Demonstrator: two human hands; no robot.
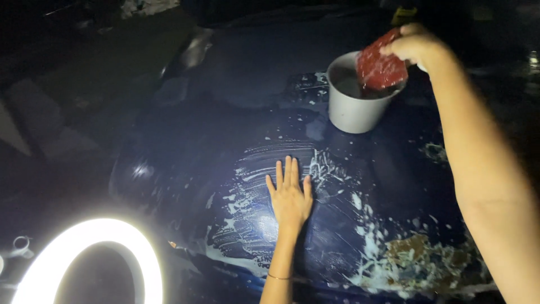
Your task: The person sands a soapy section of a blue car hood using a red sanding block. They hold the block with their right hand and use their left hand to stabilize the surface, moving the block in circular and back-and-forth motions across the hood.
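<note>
Sponge (381, 66) gripped in our right hand (419, 46) dips over the bucket (351, 107), while our open left hand (290, 197) presses flat on the partly soaped car hood (225, 141), much unwashed.

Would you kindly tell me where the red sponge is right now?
The red sponge is at the upper right of the head view, held in the right hand over the white bucket on the soapy dark car hood.
</note>
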